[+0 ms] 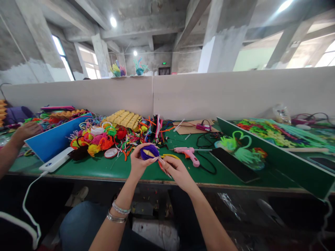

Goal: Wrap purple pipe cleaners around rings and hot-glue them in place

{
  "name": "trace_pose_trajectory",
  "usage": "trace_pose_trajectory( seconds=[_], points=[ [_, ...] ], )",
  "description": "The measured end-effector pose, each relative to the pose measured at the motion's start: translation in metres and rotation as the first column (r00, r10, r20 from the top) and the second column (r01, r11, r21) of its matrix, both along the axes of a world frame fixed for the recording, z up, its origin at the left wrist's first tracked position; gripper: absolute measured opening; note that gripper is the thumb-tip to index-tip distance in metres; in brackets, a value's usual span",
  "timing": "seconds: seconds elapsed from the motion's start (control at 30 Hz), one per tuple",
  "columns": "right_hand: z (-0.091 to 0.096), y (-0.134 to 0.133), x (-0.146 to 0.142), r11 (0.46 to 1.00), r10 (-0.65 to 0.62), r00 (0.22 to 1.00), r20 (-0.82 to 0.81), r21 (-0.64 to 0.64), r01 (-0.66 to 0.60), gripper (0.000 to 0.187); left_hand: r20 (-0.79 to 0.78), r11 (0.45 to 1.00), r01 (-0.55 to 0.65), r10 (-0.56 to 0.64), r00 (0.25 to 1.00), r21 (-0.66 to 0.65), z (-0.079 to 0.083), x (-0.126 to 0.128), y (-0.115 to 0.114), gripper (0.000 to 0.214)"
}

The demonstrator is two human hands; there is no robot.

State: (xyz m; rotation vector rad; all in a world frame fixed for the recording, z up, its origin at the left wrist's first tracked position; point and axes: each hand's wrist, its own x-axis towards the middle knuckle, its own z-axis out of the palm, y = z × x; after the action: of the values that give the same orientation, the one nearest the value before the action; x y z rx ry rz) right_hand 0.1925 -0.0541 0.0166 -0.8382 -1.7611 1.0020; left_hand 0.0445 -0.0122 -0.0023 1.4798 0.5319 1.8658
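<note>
My left hand (139, 161) is closed around a purple coil of pipe cleaner (149, 152) with a yellow piece showing inside it. My right hand (175, 169) pinches the same piece from the right, and something thin and red sticks out under its fingers. Both hands hover just above the front of the green table (104, 167). A yellow pipe cleaner (171, 156) curves behind my right hand.
A heap of coloured pipe cleaners (110, 136) lies left of centre, a pink glue gun (188, 153) and a dark phone (232, 164) to the right. Blue (52, 141) and green (274, 160) dividers flank the space. Another person's hand (27, 130) rests at far left.
</note>
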Motion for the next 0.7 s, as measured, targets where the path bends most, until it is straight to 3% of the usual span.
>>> trace_pose_trajectory(
  seconds=[0.13,0.3,0.47,0.57,0.7],
  points=[
    [0.001,0.0,0.002,1.0,-0.021,1.0,0.016,0.011,0.021,0.042,-0.05,0.991,0.115,-0.119,0.992,-0.071,-0.001,-0.004,0.003,0.06],
    [-0.001,0.004,0.008,0.997,-0.069,0.997,0.031,0.027,0.068,0.04,-0.155,0.935,0.292,-0.325,0.933,-0.201,0.001,-0.009,0.004,0.069],
    [-0.002,0.008,0.016,0.998,-0.056,0.998,0.032,0.021,0.055,0.041,-0.248,0.887,0.348,-0.426,0.87,-0.303,0.005,-0.014,0.003,0.067],
    [-0.004,0.011,0.021,1.0,-0.023,0.998,0.065,-0.011,0.024,0.041,-0.349,0.913,0.292,-0.383,0.856,-0.284,0.006,-0.018,0.003,0.059],
    [-0.01,0.017,0.026,1.0,-0.023,0.986,0.162,0.012,0.022,0.04,-0.601,0.984,0.079,-0.161,0.783,-0.16,0.008,-0.023,0.001,0.054]
  ],
)
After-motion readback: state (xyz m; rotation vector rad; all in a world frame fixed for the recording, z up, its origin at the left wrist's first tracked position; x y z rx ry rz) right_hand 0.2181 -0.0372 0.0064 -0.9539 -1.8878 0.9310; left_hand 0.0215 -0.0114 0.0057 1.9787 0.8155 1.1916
